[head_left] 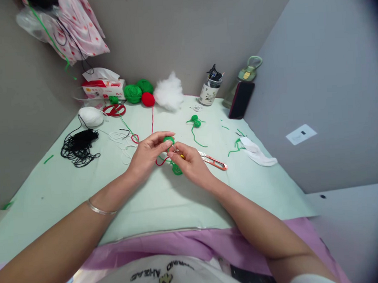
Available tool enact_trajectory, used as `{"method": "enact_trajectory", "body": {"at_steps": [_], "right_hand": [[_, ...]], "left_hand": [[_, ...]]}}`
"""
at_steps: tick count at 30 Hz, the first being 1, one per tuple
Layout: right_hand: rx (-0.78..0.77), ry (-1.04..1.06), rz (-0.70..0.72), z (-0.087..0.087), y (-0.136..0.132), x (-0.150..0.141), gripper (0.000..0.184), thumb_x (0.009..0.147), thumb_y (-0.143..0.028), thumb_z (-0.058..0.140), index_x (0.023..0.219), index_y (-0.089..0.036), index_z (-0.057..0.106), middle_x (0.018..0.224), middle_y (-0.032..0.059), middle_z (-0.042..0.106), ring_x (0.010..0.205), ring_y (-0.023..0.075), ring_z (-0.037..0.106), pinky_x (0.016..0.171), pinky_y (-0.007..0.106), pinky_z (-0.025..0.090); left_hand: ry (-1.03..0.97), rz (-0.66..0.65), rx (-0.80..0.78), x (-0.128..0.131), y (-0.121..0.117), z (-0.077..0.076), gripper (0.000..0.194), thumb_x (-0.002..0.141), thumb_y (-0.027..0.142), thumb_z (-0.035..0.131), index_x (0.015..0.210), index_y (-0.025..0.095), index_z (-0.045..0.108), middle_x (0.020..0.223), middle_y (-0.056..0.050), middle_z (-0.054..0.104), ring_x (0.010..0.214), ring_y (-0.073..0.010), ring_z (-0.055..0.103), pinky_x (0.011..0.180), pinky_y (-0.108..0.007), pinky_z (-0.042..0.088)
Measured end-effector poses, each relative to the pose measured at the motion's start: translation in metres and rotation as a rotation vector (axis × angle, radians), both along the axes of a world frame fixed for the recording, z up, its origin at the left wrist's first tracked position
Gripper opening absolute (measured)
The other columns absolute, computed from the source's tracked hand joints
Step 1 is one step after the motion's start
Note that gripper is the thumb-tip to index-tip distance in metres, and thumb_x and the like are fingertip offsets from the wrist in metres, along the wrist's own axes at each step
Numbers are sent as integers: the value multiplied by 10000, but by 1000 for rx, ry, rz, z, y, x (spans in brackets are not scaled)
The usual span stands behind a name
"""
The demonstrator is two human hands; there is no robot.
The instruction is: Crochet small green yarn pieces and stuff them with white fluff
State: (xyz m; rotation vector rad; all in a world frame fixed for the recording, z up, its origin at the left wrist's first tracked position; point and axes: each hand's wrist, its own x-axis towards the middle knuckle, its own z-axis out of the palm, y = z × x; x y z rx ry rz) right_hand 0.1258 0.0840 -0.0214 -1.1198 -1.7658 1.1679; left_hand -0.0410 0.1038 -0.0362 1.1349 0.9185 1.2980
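Observation:
My left hand [150, 151] pinches a small round green crochet piece [169, 139] between thumb and fingers, above the middle of the table. Close against it, my right hand [190, 160] is closed on a thin crochet hook with a yellow handle [182, 156], mostly covered by the fingers. The hook's tip meets the lower side of the piece. Under the hands lies a green yarn bundle [177, 168], and a strand of red yarn [161, 162] loops beside it. Orange thread snips [215, 161] lie just right of my right hand.
Two green crocheted balls [196, 121] with yarn tails lie beyond my hands. Black yarn [79, 146], white yarn [91, 116] and red-handled scissors [114, 110] are at left. Along the back stand a red yarn ball [148, 99], white stuffing [169, 92], a pen cup [209, 92] and a phone [242, 99].

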Motion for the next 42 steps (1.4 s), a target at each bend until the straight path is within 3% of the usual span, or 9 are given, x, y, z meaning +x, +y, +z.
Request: {"method": "enact_trajectory", "body": {"at_steps": [6,9,12,14,18,23,30,42], "right_hand": [[29,-59,98,4,1,3,243,1010,-409,550,859,-220,566,685,-65,471,608,120,404,614,279,309],[83,-156,157,9,0,9,238,1034,-421,556,970,-209,642,865,-11,601,746,144,526,725,292,405],[184,-158,105,12,2,16,235,1054,-329,504,1104,-201,695,1065,62,626,939,180,603,868,336,470],[184,-75,38,11,6,21,264,1051,-299,478,1126,-197,710,1028,57,605,853,157,598,785,313,487],[-47,130,43,12,11,24,283,1030,-380,511,1110,-185,700,733,-35,566,530,94,471,511,250,376],[-145,147,76,17,6,20,244,1003,-345,523,1008,-177,699,543,-81,527,460,80,433,477,222,327],[-237,141,129,15,7,19,229,976,-315,535,946,-173,713,506,-93,456,475,77,366,483,220,271],[-596,462,221,13,16,20,183,925,-301,627,899,-143,715,473,-115,392,403,48,226,419,201,207]], "left_hand": [[-46,12,-29,-2,0,0,349,709,343,917,944,208,697,895,-27,770,792,-182,706,750,-323,556],[-32,65,3,-3,1,1,323,700,290,910,945,203,719,929,-19,759,825,-171,697,772,-307,552],[2,110,43,-4,2,1,278,702,248,894,937,203,753,900,0,738,819,-155,677,793,-293,547],[29,116,59,-4,3,2,254,712,245,882,935,204,768,870,10,726,764,-147,663,769,-298,551],[83,111,83,-5,2,2,255,732,267,874,966,202,796,874,3,743,716,-145,654,733,-303,551],[146,101,109,-3,-1,3,249,763,279,852,998,205,818,906,-28,789,807,-183,696,790,-322,562],[197,104,136,-1,-3,1,272,772,270,828,1034,198,823,991,-51,806,824,-185,714,796,-328,584],[240,148,242,-1,-2,-6,249,790,252,809,1036,225,842,1039,-54,728,928,-194,692,835,-321,589]]}}
